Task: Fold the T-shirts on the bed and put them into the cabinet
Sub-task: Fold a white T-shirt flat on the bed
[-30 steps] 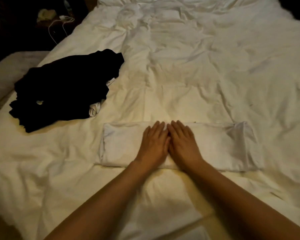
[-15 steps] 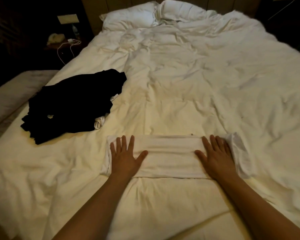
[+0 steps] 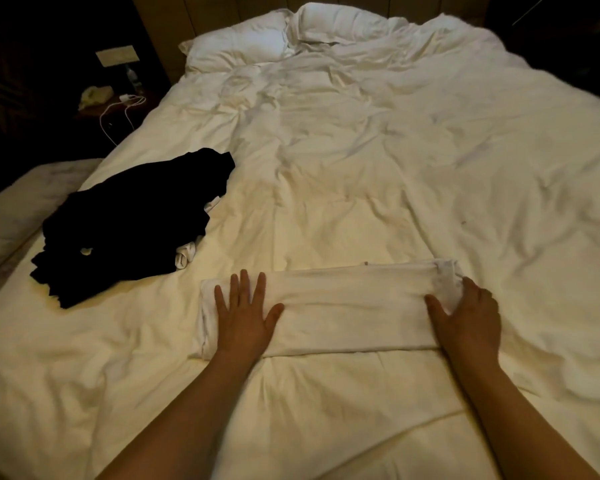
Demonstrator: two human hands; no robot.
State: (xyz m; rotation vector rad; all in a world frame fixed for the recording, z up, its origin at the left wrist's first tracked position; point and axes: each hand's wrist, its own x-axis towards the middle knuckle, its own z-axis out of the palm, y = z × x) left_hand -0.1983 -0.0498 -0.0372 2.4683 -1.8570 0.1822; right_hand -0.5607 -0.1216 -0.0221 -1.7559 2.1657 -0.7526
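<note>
A white T-shirt (image 3: pixel 347 306), folded into a long strip, lies across the near part of the bed (image 3: pixel 378 168). My left hand (image 3: pixel 245 317) presses flat on its left end, fingers spread. My right hand (image 3: pixel 468 317) grips the strip's right end, with the thumb on top and the fingers curled around the bunched edge. A pile of black T-shirts (image 3: pixel 129 223) with a bit of white cloth under it lies at the left of the bed.
Two white pillows (image 3: pixel 291 36) lie at the head of the bed. A dark nightstand (image 3: pixel 111 109) with a white cable and a pale object stands at the far left. A low pale bench (image 3: pixel 18 206) runs along the left bedside.
My hands slid apart from the middle of the strip to its two ends. The right hand went from flat to gripping the right end.
</note>
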